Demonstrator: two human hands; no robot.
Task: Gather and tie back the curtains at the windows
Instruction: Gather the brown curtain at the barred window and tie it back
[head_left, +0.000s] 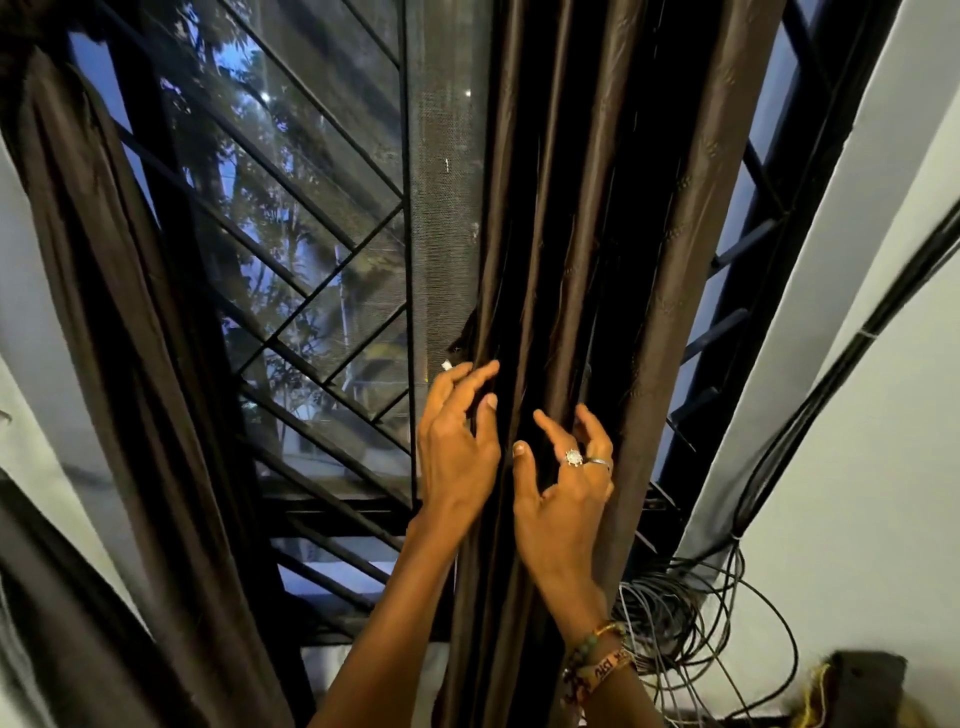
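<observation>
A dark brown curtain (582, 218) hangs in bunched vertical folds in front of the window, right of centre. My left hand (457, 447) is at the curtain's left edge, with its curled fingers and thumb on the outer folds. My right hand (566, 483), which wears rings and wrist bands, is beside it with its fingers curled into the middle folds. A second brown curtain (119, 322) hangs gathered at the window's left side, away from both hands.
The window (311, 218) has a black diagonal grille and a mesh screen panel (447, 182). Black cables (810, 395) run down the white wall on the right into a tangled coil (691, 618) beside the curtain's lower part. A dark object (862, 680) sits at the bottom right.
</observation>
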